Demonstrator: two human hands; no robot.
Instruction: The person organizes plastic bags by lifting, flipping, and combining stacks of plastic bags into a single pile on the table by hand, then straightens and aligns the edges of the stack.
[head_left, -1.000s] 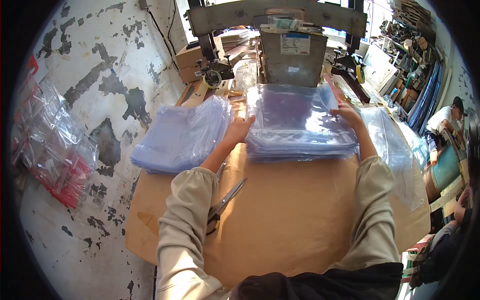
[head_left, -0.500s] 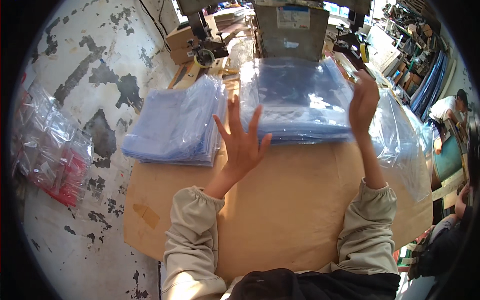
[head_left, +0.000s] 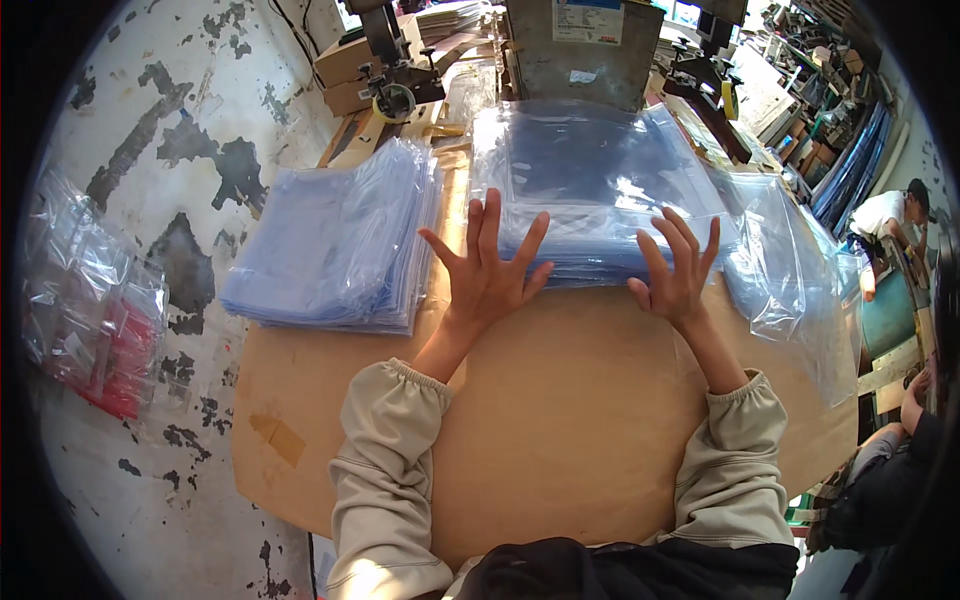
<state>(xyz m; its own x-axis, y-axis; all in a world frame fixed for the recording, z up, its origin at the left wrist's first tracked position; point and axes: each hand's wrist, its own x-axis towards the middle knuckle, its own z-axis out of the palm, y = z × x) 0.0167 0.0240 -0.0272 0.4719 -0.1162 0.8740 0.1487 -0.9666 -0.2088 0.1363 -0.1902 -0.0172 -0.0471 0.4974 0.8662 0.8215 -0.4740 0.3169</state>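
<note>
A wide stack of clear, bluish, flat plastic sheets (head_left: 600,180) is lying just past both hands, in the middle of the smooth tan table (head_left: 570,430). Its front edge is running from left to right; the slant is hiding which side is longer. The left hand (head_left: 486,280) is reaching toward its front left corner, and the right hand (head_left: 677,285) is reaching toward its front right part. Neither is looking clearly nearer. Both are holding nothing, with fingers spreading wide; whether they are touching the sheets, one cannot tell. The stack is shining with white spots on top, and its layers are showing in front. Another bluish plastic stack (head_left: 320,230) is sitting to the left, and loose clear plastic (head_left: 775,255) is lying to the right.
</note>
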